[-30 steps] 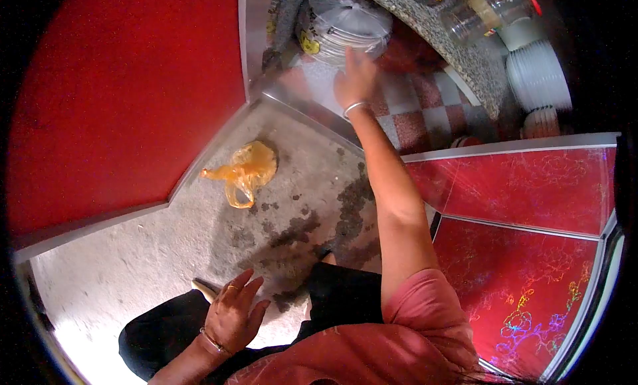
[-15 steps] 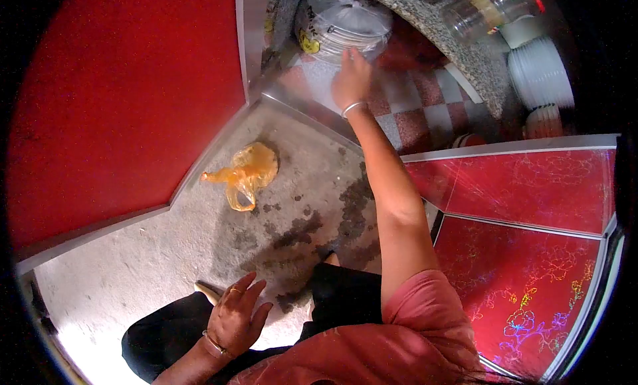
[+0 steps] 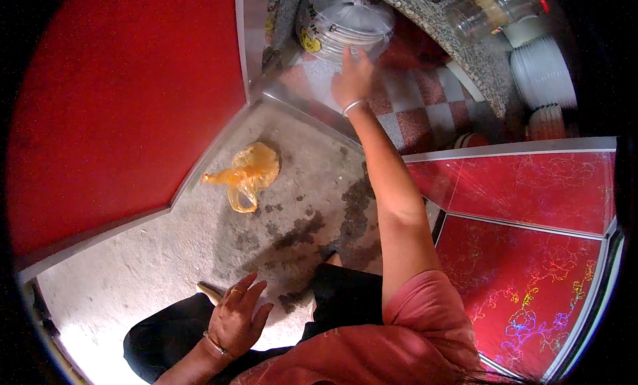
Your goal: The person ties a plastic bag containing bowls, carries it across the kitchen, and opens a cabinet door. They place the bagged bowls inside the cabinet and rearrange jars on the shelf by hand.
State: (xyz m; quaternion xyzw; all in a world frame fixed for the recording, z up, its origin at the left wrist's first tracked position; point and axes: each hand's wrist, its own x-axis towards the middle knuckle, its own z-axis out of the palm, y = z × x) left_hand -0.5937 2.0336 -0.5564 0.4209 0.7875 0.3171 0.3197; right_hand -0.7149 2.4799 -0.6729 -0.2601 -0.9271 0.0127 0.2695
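My right hand [image 3: 353, 79] is stretched forward over the checkered cabinet floor [image 3: 412, 119], its fingers apart and nothing seen in it. Its fingertips are just in front of a stack of white plates [image 3: 355, 38] in a clear plastic bag; whether they touch it cannot be made out. My left hand [image 3: 238, 315] hangs above my knee, fingers spread and empty. An orange plastic bag [image 3: 256, 169] lies on the concrete floor [image 3: 146, 252], ahead of my left hand.
A red door panel [image 3: 126, 106] stands at the left, and a red flowered door [image 3: 525, 278] is at the right. A granite slab edge [image 3: 442, 26], a clear jar [image 3: 495, 11] and ribbed white containers [image 3: 543, 74] are at the upper right.
My right hand stays near the plates, its fingers shifting slightly. My left hand is nearly still. The view has shifted a little.
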